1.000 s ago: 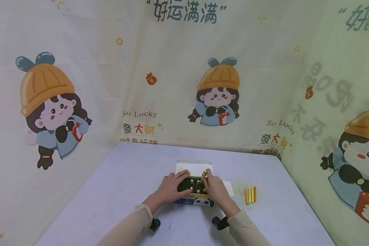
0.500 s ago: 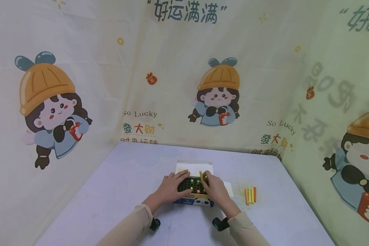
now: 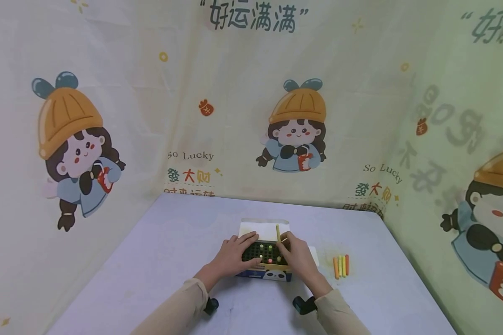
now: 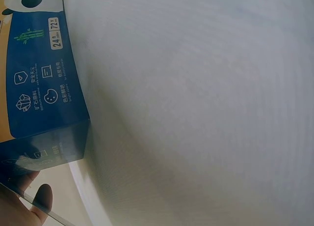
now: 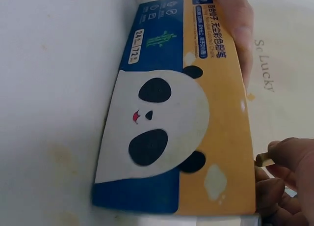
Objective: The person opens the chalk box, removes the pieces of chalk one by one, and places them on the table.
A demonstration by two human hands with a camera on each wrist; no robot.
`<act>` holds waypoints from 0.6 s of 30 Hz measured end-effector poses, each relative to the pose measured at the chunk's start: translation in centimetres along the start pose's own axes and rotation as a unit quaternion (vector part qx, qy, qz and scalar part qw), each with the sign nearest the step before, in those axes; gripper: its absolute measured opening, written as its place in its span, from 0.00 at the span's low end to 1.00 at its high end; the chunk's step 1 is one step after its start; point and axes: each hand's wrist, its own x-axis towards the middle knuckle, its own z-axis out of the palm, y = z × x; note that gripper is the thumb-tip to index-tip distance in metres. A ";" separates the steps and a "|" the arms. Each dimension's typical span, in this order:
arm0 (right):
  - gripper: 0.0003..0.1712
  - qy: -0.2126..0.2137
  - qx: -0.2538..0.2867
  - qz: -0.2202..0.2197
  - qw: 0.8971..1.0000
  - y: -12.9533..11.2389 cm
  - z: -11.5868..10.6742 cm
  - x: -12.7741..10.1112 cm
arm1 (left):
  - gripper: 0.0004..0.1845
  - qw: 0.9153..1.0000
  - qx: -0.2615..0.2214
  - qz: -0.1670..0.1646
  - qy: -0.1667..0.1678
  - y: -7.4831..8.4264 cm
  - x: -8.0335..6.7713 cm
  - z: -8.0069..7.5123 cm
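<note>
A blue and yellow chalk box (image 3: 255, 274) with a panda on its front stands on the table, its lid folded back. Inside, a dark tray with rows of holes holds several chalk sticks standing upright. My left hand (image 3: 230, 256) holds the box at its left side, thumb along the front edge and fingers toward the back. Above the right end, my right hand (image 3: 297, 256) pinches a yellowish chalk stick (image 3: 278, 232), which points up. One end of this chalk (image 5: 265, 160) shows between thumb and finger in the right wrist view; its lower end is hidden.
Several orange, yellow and red chalk sticks (image 3: 341, 266) lie side by side on the table right of the box. A white flap (image 3: 314, 255) sticks out behind my right hand. Printed cloth (image 3: 234, 139) hangs around the table.
The chalk in my right hand was slanted, then came upright. Over the last half second it has shifted slightly right and up, and the hand moved right. My left hand stays on the box.
</note>
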 end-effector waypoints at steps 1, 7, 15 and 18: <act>0.09 0.005 0.001 0.003 1.000 0.1 -0.1 0.0 | 0.42 1.000 0.001 0.000 0.002 0.0 0.0 0.0; 0.10 0.026 0.012 0.021 0.999 0.6 -0.5 -0.3 | 0.43 1.000 0.000 -0.003 0.000 0.1 -0.1 0.0; 0.12 0.040 0.030 0.039 0.998 1.4 -1.6 -0.1 | 0.43 1.000 -0.003 -0.003 -0.008 0.0 0.0 0.1; 0.13 0.047 0.024 0.052 0.997 1.7 -2.2 0.2 | 0.43 1.000 -0.006 -0.004 -0.008 0.0 0.0 0.0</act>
